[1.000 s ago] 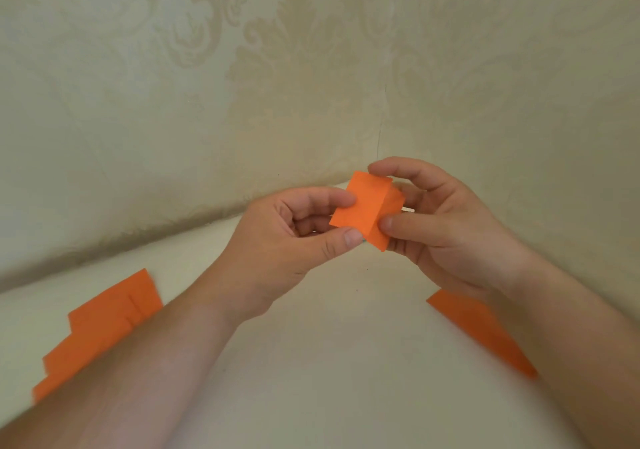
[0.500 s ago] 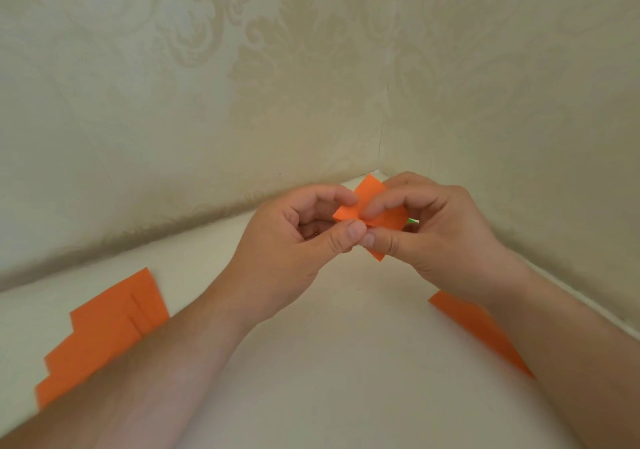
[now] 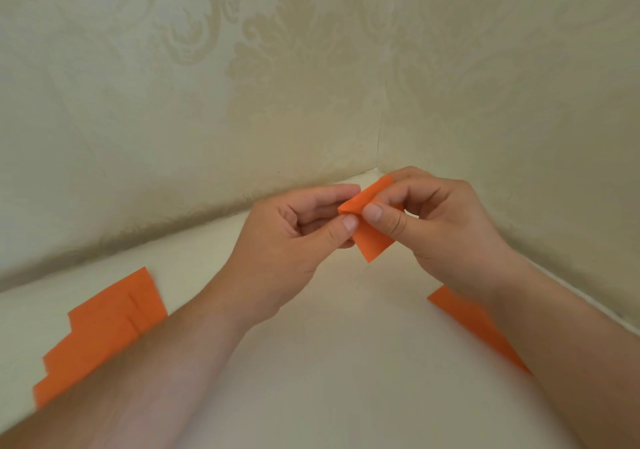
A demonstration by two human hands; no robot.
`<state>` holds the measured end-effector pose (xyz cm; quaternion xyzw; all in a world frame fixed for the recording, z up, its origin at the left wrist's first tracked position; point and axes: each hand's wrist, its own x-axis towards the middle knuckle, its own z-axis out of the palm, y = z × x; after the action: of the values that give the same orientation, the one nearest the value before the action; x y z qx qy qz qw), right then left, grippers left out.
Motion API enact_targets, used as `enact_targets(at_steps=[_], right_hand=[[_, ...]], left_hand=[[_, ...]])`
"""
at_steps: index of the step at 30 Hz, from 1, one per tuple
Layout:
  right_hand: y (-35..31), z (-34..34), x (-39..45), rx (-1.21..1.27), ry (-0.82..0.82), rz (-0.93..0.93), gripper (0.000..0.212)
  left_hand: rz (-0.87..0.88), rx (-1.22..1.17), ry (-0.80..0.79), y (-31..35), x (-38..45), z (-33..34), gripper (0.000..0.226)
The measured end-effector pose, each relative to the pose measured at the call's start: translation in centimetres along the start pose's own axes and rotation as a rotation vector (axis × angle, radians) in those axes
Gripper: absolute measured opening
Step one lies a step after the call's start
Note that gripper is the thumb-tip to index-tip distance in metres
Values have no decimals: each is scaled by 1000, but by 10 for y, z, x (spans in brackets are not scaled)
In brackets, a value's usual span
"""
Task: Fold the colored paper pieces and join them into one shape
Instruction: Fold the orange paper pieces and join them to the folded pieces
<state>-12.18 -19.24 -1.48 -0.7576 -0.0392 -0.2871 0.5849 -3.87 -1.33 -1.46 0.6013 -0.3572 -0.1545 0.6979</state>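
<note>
at the far left of the pale surface (image 3: 346, 362) lies a stack of orange sheets (image 3: 100, 334). left hand (image 3: 277, 240) and right hand (image 3: 446, 227) both pinch the folded orange paper (image 3: 372, 240) above the corner; another orange sheet (image 3: 474, 327) lies at right.

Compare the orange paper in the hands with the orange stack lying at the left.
The folded piece is pinched in the air by the left hand and right hand; the stack lies on the table, untouched. The folded piece is creased and bent; the stack lies flat, its sheets staggered. The folded piece looks smaller. Both are the same orange.
</note>
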Motion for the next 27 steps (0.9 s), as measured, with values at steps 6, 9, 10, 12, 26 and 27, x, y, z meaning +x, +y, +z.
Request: enact_targets(at_steps=[6,9,10,12,26,27], right_hand=[[-3,1,-1,25,19,17,7],[-4,2,-2,16,24,9,6],[-5,3,-3,-9,18,-6,5],[-7,4,-4,-102,7,-68,3],[-10,7,-5,-183,88,-100,3],[-10,7,-6,-175,86,-95,5]], left_hand=[[-26,-64,4,-1,-1,5,36],[-49,-132,23,0,-2,8,33],[-60,-163,23,0,-2,9,32],[-82,-229,14,2,-3,10,30],[-102,-249,76,5,-4,14,26],[-90,-235,96,5,-4,14,23]])
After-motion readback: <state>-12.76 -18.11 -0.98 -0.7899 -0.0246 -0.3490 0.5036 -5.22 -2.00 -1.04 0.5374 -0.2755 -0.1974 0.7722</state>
